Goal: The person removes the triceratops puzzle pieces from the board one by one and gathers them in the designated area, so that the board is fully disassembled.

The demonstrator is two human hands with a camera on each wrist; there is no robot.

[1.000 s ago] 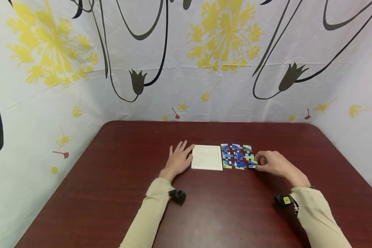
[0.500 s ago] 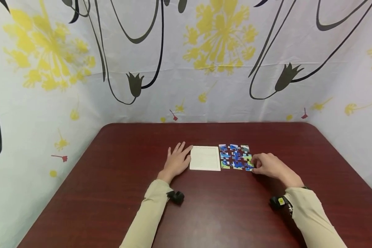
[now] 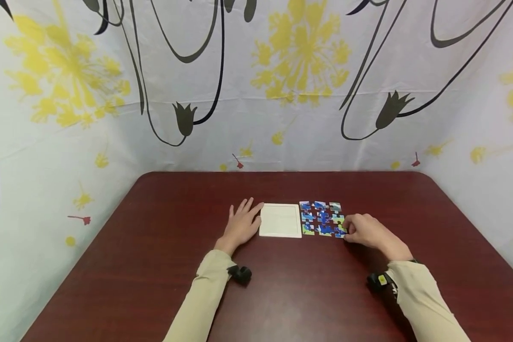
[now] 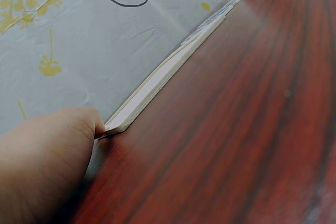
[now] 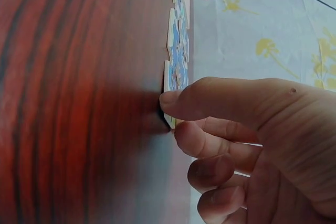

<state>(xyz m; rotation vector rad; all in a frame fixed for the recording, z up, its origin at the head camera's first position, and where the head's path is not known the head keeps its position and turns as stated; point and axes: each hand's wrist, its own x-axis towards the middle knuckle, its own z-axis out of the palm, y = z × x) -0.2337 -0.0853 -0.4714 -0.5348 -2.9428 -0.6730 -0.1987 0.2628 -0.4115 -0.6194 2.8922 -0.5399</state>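
A shallow, pale square puzzle tray (image 3: 280, 220) lies on the table, bare inside. My left hand (image 3: 239, 225) rests at its left edge with fingers spread, and in the left wrist view the thumb side touches the tray's near corner. Right beside the tray, several blue and green puzzle pieces (image 3: 323, 217) lie in rows with small gaps. My right hand (image 3: 369, 232) pinches the near right corner puzzle piece (image 3: 340, 232) between thumb and index finger. In the right wrist view, the thumb (image 5: 176, 103) lies along that piece's edge, and the other fingers are curled.
The dark red wooden table (image 3: 273, 294) reaches back to a white curtain (image 3: 248, 95) printed with yellow and grey flowers. Small black cameras (image 3: 240, 274) sit on both wrists, over beige sleeves (image 3: 201, 294).
The head view has shifted slightly. My right hand and the corner puzzle piece have moved a little left, closer to the neighbouring pieces. My left hand stays at the tray.
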